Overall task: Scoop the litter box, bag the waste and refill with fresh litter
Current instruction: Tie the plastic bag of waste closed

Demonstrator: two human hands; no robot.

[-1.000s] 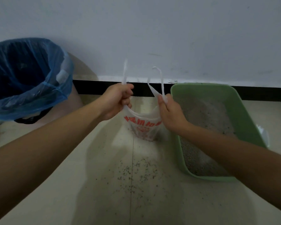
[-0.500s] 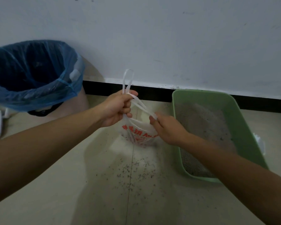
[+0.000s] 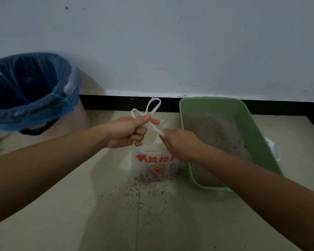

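Now we gripped the white plastic bag with red print (image 3: 153, 160) by its handles, left hand (image 3: 129, 132) and right hand (image 3: 179, 144) both closed | knot needed firm opposite pulls.

The light was dim and flat, without glare. Soft shadows pooled on the floor (image 3: 116, 223) below the forearms. The baseboard (image 3: 127, 103) bowed toward the edges. Nothing was blurred.

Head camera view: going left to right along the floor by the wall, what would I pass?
Bin with blue liner → left hand → right hand → green litter box → white object behind it.
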